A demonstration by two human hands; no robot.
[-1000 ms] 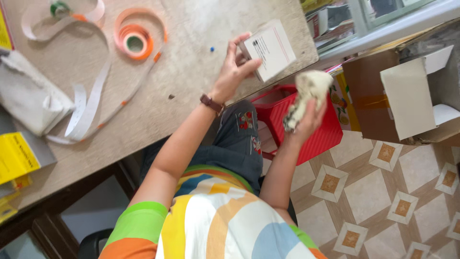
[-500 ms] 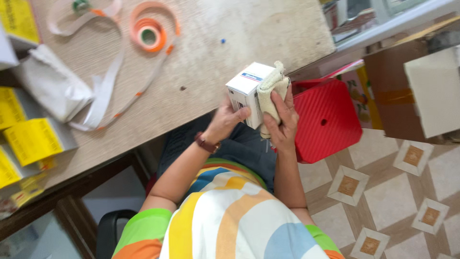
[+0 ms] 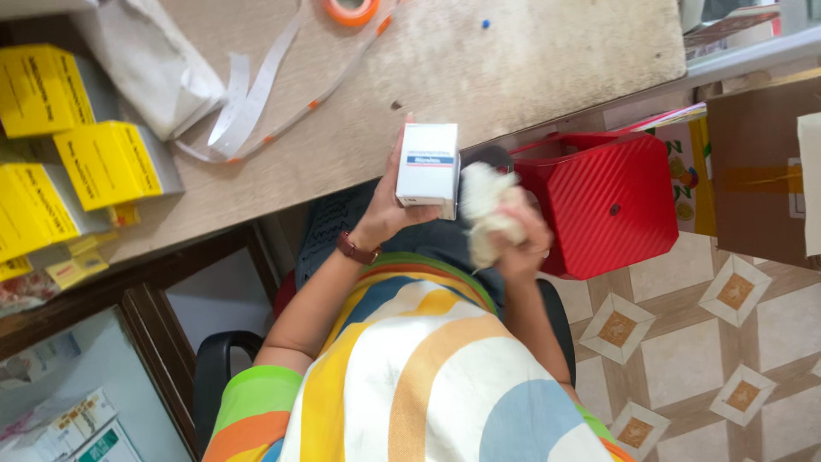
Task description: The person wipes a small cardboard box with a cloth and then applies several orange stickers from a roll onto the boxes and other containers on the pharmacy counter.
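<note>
My left hand (image 3: 386,216) grips a small white carton (image 3: 426,164) with a blue stripe, held upright over my lap at the desk's front edge. A brown band sits on that wrist. My right hand (image 3: 523,244) is closed around a crumpled cream cloth (image 3: 484,204), which touches the carton's right side. Both hands are close together, just in front of the beige desk (image 3: 530,60).
Yellow boxes (image 3: 107,162) are stacked at the desk's left. A white bag (image 3: 154,60), white strips (image 3: 256,94) and an orange tape roll (image 3: 351,8) lie on the desk. A red ribbed bin (image 3: 611,201) and a cardboard box (image 3: 753,171) stand on the tiled floor at right.
My left hand brought the carton off the desk toward my lap. My right hand carried the cloth from over the red bin to the carton's side.
</note>
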